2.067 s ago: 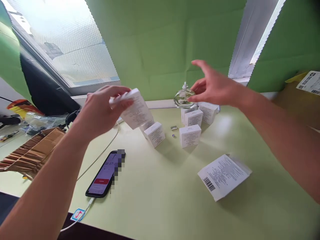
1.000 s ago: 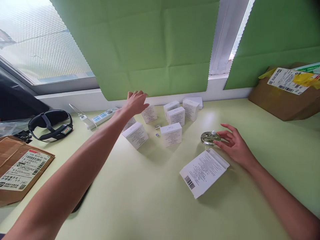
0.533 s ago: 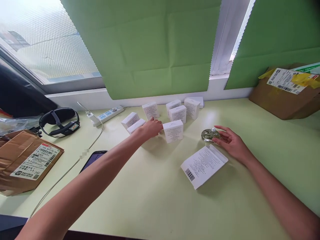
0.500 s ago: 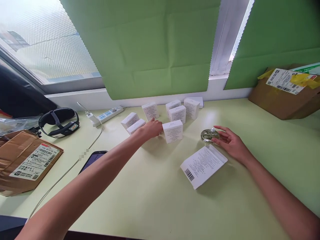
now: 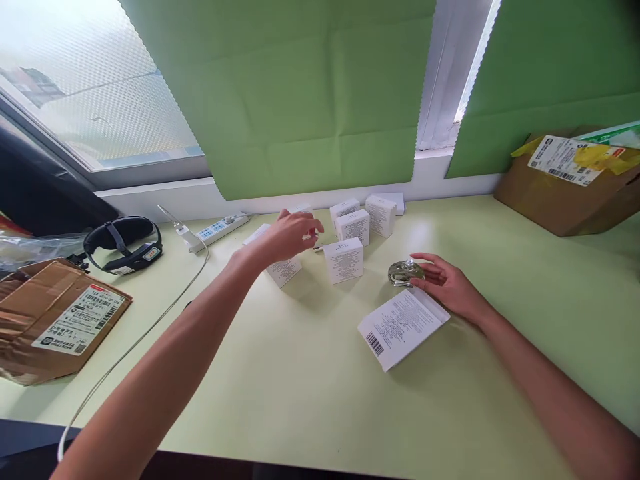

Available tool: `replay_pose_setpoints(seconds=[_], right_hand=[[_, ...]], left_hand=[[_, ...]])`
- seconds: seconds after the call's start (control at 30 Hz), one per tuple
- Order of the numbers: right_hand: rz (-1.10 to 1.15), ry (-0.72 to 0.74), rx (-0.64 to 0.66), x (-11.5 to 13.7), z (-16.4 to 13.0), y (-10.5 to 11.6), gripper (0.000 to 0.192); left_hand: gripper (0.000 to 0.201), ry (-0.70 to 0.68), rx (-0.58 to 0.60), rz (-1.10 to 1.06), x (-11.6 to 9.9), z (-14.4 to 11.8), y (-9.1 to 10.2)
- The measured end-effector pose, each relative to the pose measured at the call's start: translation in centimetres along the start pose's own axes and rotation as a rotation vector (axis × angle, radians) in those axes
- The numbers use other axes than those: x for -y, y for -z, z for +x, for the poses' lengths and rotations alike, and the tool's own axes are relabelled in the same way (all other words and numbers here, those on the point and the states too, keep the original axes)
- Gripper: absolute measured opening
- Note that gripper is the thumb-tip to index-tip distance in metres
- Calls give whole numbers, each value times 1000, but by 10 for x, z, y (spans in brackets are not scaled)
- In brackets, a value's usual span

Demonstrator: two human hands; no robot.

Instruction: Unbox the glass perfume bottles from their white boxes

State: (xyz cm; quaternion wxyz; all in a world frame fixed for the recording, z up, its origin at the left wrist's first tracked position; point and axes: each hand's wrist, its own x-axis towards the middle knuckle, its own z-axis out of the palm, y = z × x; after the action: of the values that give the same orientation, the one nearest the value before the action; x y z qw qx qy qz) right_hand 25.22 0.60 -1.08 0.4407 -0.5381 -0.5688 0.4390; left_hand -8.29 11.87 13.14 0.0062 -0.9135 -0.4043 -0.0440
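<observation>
A pale green table [image 5: 280,387] holds upright white boxes [image 5: 345,261] at twelve o'clock from its middle and a flat white carton [image 5: 403,328] at three. The right hand [image 5: 447,285], the nearer one, has thumb and fingers gripping the three-o'clock end of a rounded glass bottle [image 5: 401,273], which sits just beyond the carton, at four o'clock from the left hand [image 5: 290,237], its long axis running nine to three. Smallest, a purplish piece [image 5: 313,234] seems pinched in the left fingertips.
</observation>
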Motion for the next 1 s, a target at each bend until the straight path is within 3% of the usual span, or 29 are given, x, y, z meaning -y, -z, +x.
replay_pose_setpoints(seconds=[0.1, 0.2, 0.33, 0.43, 0.5, 0.57, 0.73, 1.0], right_hand=[[6, 4, 90, 5, 7, -9, 59], [12, 8, 185, 10, 11, -19, 57], [14, 44, 232, 18, 8, -25, 63], [-60, 188, 52, 29, -1, -23, 47], [-141, 339, -125, 38, -9, -24, 27], [-217, 455, -174, 48, -17, -29, 20], [-316, 560, 13, 54, -27, -44, 33], [-174, 475, 73, 45, -24, -42, 24]], left_hand=[[27, 9, -296, -310, -37, -17, 8], [16, 13, -537, -704, -85, -22, -28], [13, 54, -547, -1021, -122, -18, -94], [22, 112, -608, -1121, -128, -18, -116], [27, 116, -634, -1173, -129, -22, -117], [32, 91, -622, -1205, -131, -26, -116], [38, 38, -552, -1151, -137, -31, -119], [38, 35, -498, -1196, -137, -33, -119]])
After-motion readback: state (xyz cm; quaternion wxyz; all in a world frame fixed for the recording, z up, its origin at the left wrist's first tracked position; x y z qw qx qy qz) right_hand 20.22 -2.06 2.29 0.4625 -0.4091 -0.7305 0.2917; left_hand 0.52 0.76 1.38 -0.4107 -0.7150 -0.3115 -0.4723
